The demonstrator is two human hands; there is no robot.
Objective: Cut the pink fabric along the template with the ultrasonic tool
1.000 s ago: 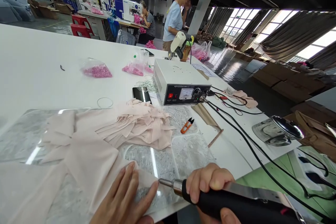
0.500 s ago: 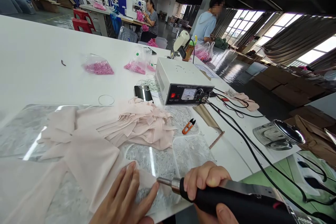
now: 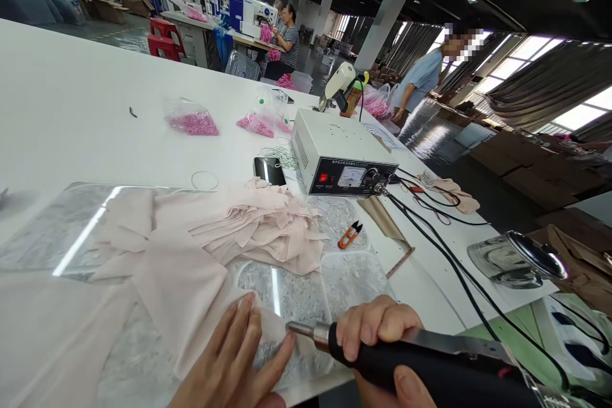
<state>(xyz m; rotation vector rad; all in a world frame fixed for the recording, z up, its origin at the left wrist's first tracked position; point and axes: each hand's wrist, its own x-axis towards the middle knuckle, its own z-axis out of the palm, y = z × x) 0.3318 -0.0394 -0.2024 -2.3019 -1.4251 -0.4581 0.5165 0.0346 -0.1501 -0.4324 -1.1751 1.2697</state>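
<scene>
My right hand (image 3: pixel 382 338) is wrapped round the thick black handle of a handheld ultrasonic welder (image 3: pixel 430 363). Its narrow metal tip points left and meets the edge of a pale pink strip of fabric (image 3: pixel 270 325). My left hand (image 3: pixel 234 357) lies on that strip with fingers stretched out, the index finger and thumb close to the tip. More pale pink fabric (image 3: pixel 176 268) spreads to the left, and a bunched pile of strips (image 3: pixel 272 223) lies behind it. Beneath the fabric is a clear, shiny sheet over a grey marbled surface (image 3: pixel 354 280).
A white control box (image 3: pixel 344 146) stands behind, with black cables (image 3: pixel 440 248) running right. Orange thread snips (image 3: pixel 350 236), a phone (image 3: pixel 268 171), pink-filled bags (image 3: pixel 194 121) and a glass jar (image 3: pixel 516 260) are on the white table. One person (image 3: pixel 415 83) stands beyond; others sit at sewing machines.
The view has shifted slightly, so table items appear further right. The standing person has moved right and turned. Both hands and the welder tip stay nearly in place on the fabric.
</scene>
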